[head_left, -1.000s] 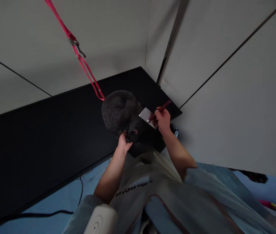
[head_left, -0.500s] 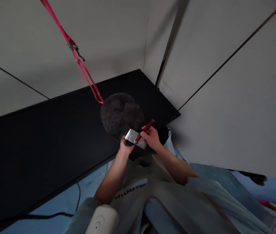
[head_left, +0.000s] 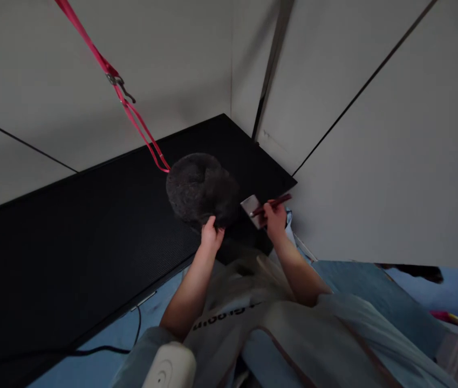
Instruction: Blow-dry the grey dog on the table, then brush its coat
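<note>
A dark, fluffy-coated animal (head_left: 196, 186), apparently a dog, is on the black ribbed table, seen from above. Which way it faces is hard to make out in the dim light. My left hand (head_left: 211, 234) is closed on its near edge, thumb on top of the fur; whether a leg is inside the grip is hidden. To the right, my right hand (head_left: 276, 218) grips the dark red handle of a slicker brush (head_left: 252, 207). The brush's flat rectangular head points left, apart from the coat.
A pink strap (head_left: 87, 43) with a metal clip runs down to the animal. The black table (head_left: 91, 237) reaches pale walls (head_left: 354, 161) at the back and right. A dark cable (head_left: 103, 350) hangs at lower left. A white device (head_left: 170, 366) sits at my front.
My right hand has moved the slicker brush right and away from my left hand. My left hand stays at the animal's near edge, its thumb now on top of the fur.
</note>
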`<action>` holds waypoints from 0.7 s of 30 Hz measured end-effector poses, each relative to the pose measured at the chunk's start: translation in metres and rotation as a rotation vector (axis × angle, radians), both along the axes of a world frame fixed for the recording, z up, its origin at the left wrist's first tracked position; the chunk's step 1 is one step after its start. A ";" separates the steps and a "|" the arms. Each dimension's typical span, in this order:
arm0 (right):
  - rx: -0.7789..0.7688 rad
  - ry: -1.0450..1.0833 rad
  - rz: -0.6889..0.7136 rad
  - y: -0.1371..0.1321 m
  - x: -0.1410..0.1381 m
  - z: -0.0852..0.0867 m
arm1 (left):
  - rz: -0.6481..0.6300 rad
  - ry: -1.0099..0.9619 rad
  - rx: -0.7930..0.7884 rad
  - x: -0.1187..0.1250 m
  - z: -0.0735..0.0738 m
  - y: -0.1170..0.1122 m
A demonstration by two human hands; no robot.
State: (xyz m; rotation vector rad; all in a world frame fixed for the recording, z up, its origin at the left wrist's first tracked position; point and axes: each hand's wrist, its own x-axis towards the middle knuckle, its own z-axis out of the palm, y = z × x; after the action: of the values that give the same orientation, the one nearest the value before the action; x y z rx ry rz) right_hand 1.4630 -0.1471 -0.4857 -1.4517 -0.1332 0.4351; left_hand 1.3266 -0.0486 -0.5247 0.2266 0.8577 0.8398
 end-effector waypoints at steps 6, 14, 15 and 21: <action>-0.019 -0.044 0.310 0.014 -0.016 0.009 | -0.117 0.016 0.006 0.000 0.007 0.001; 0.025 -0.152 0.338 0.047 0.012 0.035 | -0.081 0.217 0.327 0.012 0.007 0.003; 0.001 -0.157 0.460 0.051 0.015 0.039 | -0.081 0.271 0.388 0.012 0.005 0.003; 0.010 -0.246 0.310 0.078 0.032 0.062 | -0.068 0.430 0.603 0.021 -0.002 0.004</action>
State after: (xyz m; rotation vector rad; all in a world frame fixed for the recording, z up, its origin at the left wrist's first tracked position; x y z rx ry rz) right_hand 1.4948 -0.0690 -0.4234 -1.4758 -0.5618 0.5044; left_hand 1.3473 -0.0445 -0.5263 0.9872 0.9674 0.9876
